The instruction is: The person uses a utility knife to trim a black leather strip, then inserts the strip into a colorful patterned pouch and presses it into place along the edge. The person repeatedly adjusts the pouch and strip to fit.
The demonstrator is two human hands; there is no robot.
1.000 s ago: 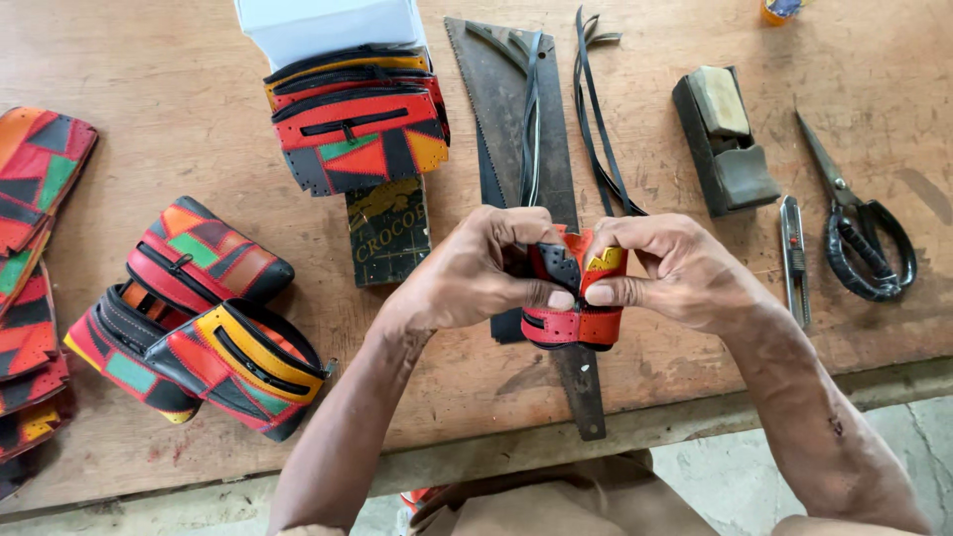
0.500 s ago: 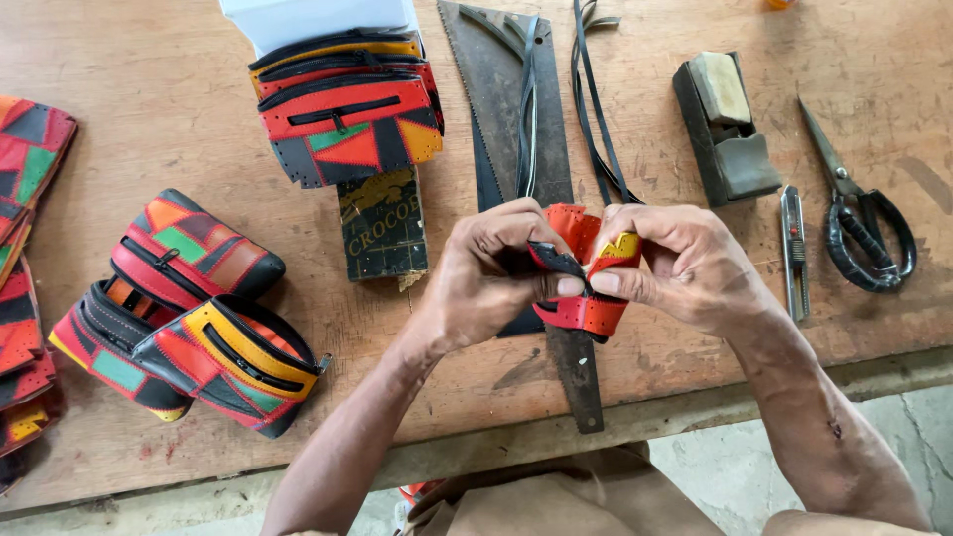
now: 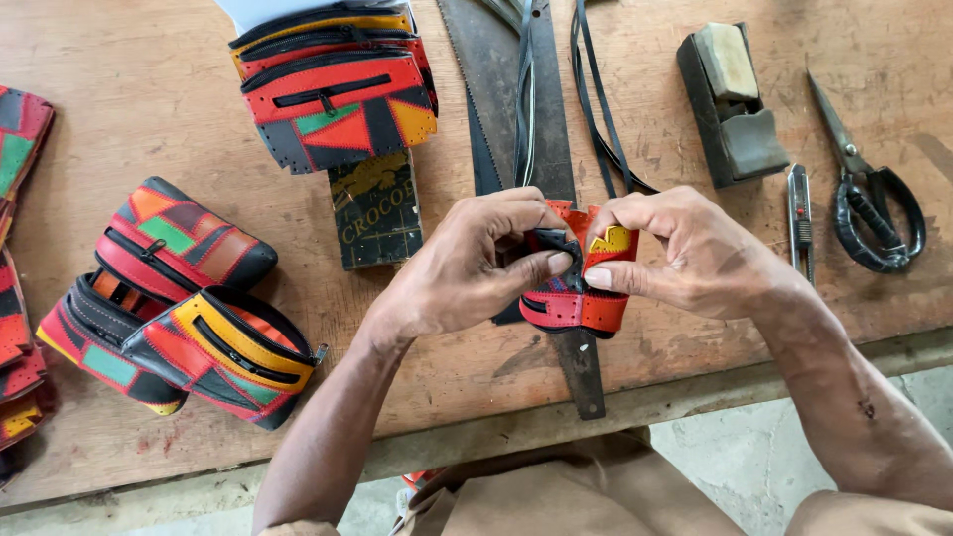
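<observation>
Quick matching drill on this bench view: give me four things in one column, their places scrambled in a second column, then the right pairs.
Things:
1. scissors
2. small patchwork piece
3. stack of zip pouches
4. utility knife

Places:
A. top of the bench, left of the saw blade
B. far right of the bench
C. between the left hand and right hand
D. just left of the scissors

Pairs: 1-B, 2-C, 3-A, 4-D
</observation>
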